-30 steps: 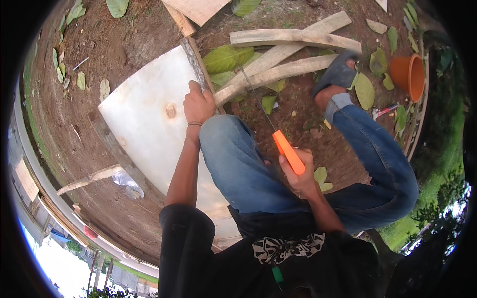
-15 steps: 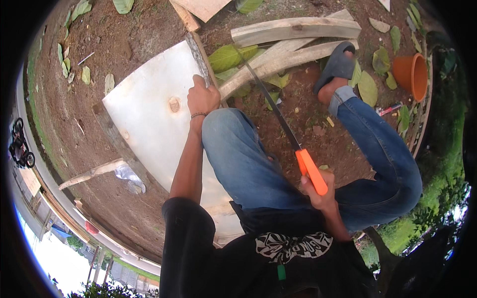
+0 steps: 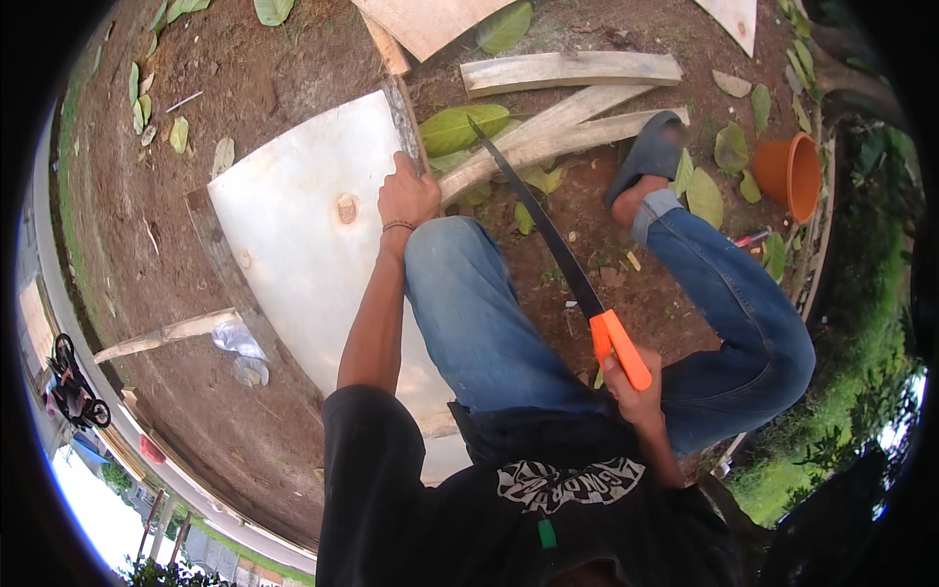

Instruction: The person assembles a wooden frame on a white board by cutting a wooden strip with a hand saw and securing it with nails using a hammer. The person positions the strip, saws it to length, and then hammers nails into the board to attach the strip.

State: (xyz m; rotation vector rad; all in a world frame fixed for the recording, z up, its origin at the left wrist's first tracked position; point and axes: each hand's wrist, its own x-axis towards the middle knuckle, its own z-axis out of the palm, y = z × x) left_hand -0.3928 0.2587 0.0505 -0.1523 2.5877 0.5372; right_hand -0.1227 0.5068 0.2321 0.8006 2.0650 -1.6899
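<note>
A handsaw with a dark blade [image 3: 551, 233] and an orange handle [image 3: 620, 349] is in my right hand [image 3: 638, 389], fingers closed around the grip. Its blade slants up and leftward in front of my bent legs, over the soil, and its tip overlaps a large green leaf in the view. My left hand [image 3: 409, 194] is closed at the right edge of a pale plywood sheet [image 3: 303, 186], beside a rough wooden strip [image 3: 403, 112] along that edge. My left knee rests over the sheet. Which part the left fingertips grip is hidden.
Wooden boards [image 3: 572, 71] lie on the soil ahead, near my sandaled foot [image 3: 650, 157]. An orange-brown pot [image 3: 788, 176] lies tipped at the right. Leaves [image 3: 722, 196] are scattered about. A stick [image 3: 166, 333] and a clear plastic bag [image 3: 240, 344] lie left of the sheet.
The view has shifted slightly. The saw has turned a little in my right hand, so more of the blade's side shows. My left hand stays at the sheet's edge.
</note>
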